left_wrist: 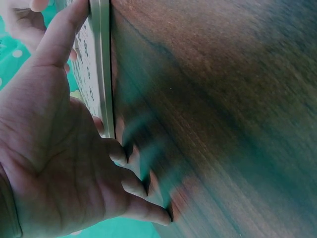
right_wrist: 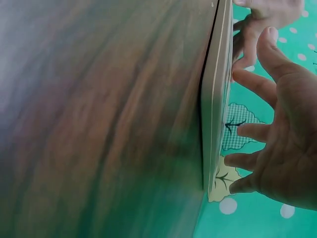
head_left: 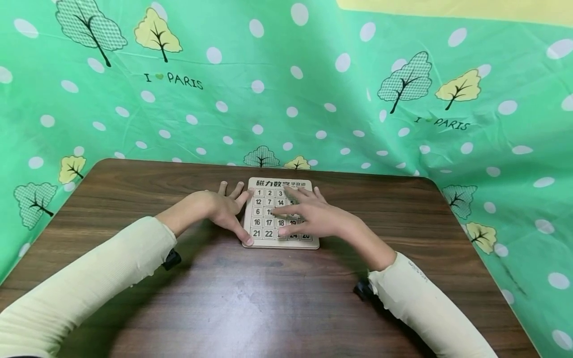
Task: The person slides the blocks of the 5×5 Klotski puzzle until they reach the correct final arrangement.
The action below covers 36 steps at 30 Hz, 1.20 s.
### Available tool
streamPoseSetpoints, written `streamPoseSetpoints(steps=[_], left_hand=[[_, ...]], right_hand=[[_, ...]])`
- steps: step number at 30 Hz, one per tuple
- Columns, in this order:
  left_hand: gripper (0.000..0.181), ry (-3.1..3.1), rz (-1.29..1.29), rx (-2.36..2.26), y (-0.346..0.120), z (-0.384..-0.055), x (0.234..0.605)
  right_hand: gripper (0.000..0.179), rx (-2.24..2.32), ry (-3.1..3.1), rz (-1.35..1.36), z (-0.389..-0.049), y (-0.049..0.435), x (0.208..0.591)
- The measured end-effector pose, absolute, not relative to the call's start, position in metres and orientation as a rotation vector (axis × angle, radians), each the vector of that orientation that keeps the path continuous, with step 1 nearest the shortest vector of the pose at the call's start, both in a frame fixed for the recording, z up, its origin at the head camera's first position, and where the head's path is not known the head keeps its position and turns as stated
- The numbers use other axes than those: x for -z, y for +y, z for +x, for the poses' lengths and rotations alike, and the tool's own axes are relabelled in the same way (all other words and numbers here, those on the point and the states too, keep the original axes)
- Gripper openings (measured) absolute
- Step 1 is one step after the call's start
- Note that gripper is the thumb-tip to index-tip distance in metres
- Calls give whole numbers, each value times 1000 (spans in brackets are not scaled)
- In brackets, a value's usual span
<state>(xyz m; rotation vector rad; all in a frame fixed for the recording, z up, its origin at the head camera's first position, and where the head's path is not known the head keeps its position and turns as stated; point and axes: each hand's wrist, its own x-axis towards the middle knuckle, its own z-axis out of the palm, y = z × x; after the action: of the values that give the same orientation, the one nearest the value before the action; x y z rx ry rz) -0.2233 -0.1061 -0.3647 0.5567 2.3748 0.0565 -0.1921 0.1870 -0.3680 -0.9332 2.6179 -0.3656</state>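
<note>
A pale sliding number puzzle (head_left: 286, 243) lies flat on the table, with rows of black-numbered tiles under a line of Chinese lettering. Beside its left edge, my left hand (head_left: 224, 208) is spread wide, thumb on the near left corner and index fingertip at the upper left side. In the left wrist view, the other fingers (left_wrist: 143, 210) reach down to the tabletop. My right hand (head_left: 320, 218) extends over the tiles with its fingers apart, covering much of the right-hand columns. The right wrist view shows these fingers (right_wrist: 252, 131) above the board's face.
A dark wood-grain table (head_left: 250, 303) with rounded far corners carries the puzzle near its far edge. Behind and at both sides hangs a green cloth (head_left: 277, 104) with white dots and printed trees. Pale sleeves cover both forearms, each with a black device at the wrist.
</note>
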Motion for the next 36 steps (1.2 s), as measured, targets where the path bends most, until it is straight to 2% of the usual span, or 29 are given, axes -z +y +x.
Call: streamPoseSetpoints(steps=[15,26,31,36], left_hand=[[152,2372,562,-71,-105,-224,364],[153,2375,566,-67,-104,-222,365],[152,2372,566,-61,-104,-223,365],[152,2371,563,-62,-105,-224,365]], right_hand=[[58,284,2641,-812,-191,201,358],[67,291,2634,-953,-191,163,364],[72,262,2591,-924,-192,149,368],[69,227,2599,-892,-194,152,368]])
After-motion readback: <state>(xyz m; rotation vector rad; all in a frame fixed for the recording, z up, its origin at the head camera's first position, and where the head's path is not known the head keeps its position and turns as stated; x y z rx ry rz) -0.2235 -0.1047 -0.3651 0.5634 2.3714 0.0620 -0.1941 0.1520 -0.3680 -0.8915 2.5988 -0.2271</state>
